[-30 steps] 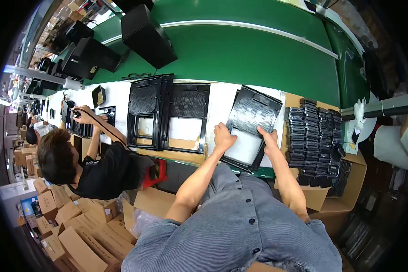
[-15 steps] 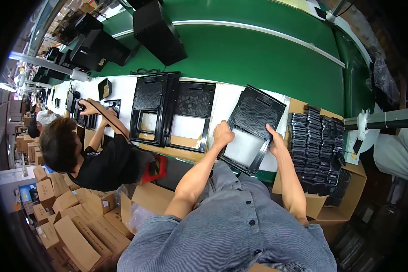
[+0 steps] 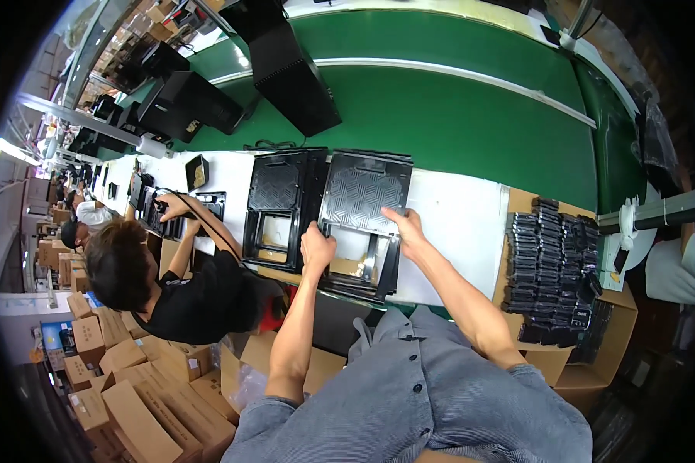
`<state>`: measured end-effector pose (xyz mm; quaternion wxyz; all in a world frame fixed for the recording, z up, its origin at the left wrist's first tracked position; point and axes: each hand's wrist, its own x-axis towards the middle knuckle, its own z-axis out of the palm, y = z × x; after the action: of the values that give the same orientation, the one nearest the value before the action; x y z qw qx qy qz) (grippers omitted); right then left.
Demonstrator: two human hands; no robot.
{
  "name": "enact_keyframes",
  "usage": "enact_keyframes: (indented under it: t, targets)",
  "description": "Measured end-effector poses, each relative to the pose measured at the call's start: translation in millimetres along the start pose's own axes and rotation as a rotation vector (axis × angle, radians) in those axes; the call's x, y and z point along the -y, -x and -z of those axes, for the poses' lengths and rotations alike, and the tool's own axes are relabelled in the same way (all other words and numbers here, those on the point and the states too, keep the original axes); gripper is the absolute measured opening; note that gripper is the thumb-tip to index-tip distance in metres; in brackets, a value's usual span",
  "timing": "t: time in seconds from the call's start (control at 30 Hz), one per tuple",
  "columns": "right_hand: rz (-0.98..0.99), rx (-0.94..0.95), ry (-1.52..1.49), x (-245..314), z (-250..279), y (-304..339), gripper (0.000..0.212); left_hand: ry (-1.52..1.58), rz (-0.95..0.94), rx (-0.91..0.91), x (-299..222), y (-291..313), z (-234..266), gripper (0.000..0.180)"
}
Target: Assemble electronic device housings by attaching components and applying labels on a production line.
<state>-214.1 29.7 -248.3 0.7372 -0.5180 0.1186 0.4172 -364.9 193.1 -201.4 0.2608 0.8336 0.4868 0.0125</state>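
A black panel (image 3: 367,189), with a geometric raised pattern on its far part and a rectangular opening nearer me, is held in front of me. My left hand (image 3: 317,247) is closed on its left edge. On the right edge, my right hand (image 3: 406,229) grips it, thumb lying over the patterned face. Beneath it, another black frame partly shows through the opening, over the spot where a similar panel lay. Just left lies a stack of like black panels (image 3: 276,185), close beside my left hand.
Rows of black plastic-wrapped parts (image 3: 544,270) fill a cardboard box at right. Beyond the white worktop (image 3: 455,231) runs a green conveyor belt (image 3: 440,116) carrying black computer cases (image 3: 297,89). A co-worker (image 3: 185,278) works at left, with cardboard boxes (image 3: 147,409) behind.
Both hands have carried the panel leftward, from the bare white worktop onto the place of the right-hand panel. It has turned from tilted to nearly straight. The view has shifted slightly.
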Motion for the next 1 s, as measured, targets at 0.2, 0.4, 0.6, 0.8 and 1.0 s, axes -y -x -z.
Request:
enact_keyframes:
  t: [0.2,0.4,0.6,0.8,1.0]
  targets:
    - [-0.065,-0.045,0.04,-60.3,0.0,-54.5,0.056,-0.049,0.02,0.015,31.3,-12.0,-7.2,0.042]
    - [-0.083,-0.065,0.069,-72.6,-33.6,-47.8,0.07,-0.108,-0.049,-0.016,36.3,3.5,23.8,0.041]
    - [0.055,-0.029,0.3,-72.4,-34.7,-57.5,0.091,0.007,-0.424,-0.205,33.2,12.6,17.0,0.061]
    - [0.253,-0.101,0.939,-87.6,-61.2,-43.1,0.092,-0.209,-0.424,-0.213,59.5,21.5,0.6,0.07]
    - [0.155,-0.084,0.678,-84.9,-18.2,-31.1,0.085,-0.194,-0.493,-0.197,66.8,19.9,1.2,0.066]
